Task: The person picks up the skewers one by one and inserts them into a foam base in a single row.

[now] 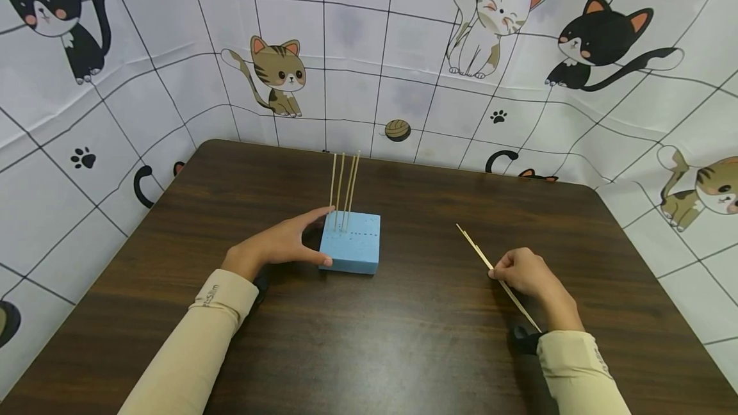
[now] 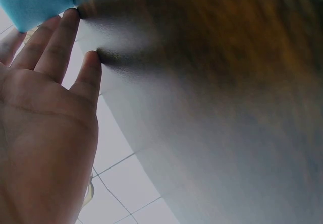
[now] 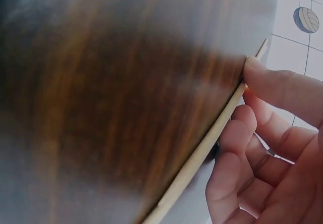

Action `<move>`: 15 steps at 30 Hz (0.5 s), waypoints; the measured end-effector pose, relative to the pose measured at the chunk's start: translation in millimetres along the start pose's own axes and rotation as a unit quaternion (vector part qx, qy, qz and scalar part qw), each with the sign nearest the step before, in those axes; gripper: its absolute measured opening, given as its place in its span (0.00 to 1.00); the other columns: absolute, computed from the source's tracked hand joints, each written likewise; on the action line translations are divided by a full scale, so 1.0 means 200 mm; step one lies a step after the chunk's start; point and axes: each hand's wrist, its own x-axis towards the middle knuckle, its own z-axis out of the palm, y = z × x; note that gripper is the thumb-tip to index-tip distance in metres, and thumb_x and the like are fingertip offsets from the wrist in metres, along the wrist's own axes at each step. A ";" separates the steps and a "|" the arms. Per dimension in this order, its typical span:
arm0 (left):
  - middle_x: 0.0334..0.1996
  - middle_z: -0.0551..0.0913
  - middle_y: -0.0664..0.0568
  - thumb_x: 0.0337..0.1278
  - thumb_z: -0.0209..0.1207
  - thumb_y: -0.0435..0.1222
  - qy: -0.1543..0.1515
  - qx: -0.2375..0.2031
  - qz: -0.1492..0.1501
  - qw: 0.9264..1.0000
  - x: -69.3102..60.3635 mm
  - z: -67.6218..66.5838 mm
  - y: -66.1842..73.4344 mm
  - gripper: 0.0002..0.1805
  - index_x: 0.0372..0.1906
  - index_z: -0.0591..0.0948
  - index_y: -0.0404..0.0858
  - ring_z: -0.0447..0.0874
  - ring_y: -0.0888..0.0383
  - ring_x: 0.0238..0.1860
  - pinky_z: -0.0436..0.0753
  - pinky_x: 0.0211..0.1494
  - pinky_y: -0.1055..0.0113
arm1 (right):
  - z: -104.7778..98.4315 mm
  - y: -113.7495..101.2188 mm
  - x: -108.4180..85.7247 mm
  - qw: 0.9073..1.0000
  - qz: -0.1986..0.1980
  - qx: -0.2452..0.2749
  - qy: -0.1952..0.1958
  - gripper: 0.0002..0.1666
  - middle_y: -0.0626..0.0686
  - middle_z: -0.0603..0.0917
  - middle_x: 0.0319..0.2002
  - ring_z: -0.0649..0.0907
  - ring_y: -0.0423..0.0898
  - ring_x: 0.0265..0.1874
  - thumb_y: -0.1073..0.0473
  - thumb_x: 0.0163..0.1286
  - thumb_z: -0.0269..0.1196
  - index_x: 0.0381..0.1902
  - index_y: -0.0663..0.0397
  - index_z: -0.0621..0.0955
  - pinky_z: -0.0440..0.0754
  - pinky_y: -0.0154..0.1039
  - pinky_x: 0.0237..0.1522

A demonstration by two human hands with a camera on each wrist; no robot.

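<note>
A light blue foam block (image 1: 354,252) with rows of small holes lies on the table. Several thin wooden skewers (image 1: 341,187) stand upright in its back left part. My left hand (image 1: 282,240) holds the block at its left side, thumb by the front corner and index finger by the back corner. The left wrist view shows its other fingers close to the block's side, the little finger apart. To the right, thumb and index finger of my right hand (image 1: 524,272) pinch thin wooden skewers (image 1: 477,250) lying slantwise at the tabletop; how many are pinched I cannot tell.
The dark brown wooden table (image 1: 426,332) reaches back to a white curtain (image 1: 357,37) with a grid and cartoon cats, which also hangs at both sides. A dark wrist strap (image 1: 524,341) shows under the right sleeve.
</note>
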 end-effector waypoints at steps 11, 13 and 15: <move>0.78 0.52 0.47 0.45 0.73 0.57 -0.001 0.000 -0.002 1.000 0.00 0.00 0.01 0.60 0.80 0.50 0.52 0.51 0.43 0.77 0.57 0.73 0.36 | -0.01 0.01 0.00 1.000 -0.011 -0.015 0.008 0.11 0.51 0.81 0.26 0.77 0.47 0.27 0.60 0.68 0.60 0.29 0.61 0.83 0.78 0.44 0.33; 0.78 0.52 0.47 0.45 0.73 0.58 -0.001 0.000 -0.004 1.000 0.00 0.00 0.01 0.60 0.80 0.50 0.52 0.51 0.42 0.77 0.57 0.72 0.36 | -0.01 0.01 0.00 1.000 -0.014 -0.016 0.010 0.11 0.50 0.80 0.26 0.76 0.47 0.26 0.60 0.68 0.60 0.29 0.61 0.82 0.77 0.43 0.32; 0.79 0.52 0.47 0.45 0.73 0.58 -0.001 0.000 -0.006 1.000 0.00 0.00 0.01 0.60 0.80 0.50 0.52 0.51 0.43 0.77 0.57 0.72 0.36 | -0.02 0.01 -0.01 1.000 -0.019 -0.015 0.013 0.10 0.50 0.79 0.25 0.75 0.46 0.25 0.61 0.67 0.59 0.28 0.61 0.81 0.75 0.42 0.30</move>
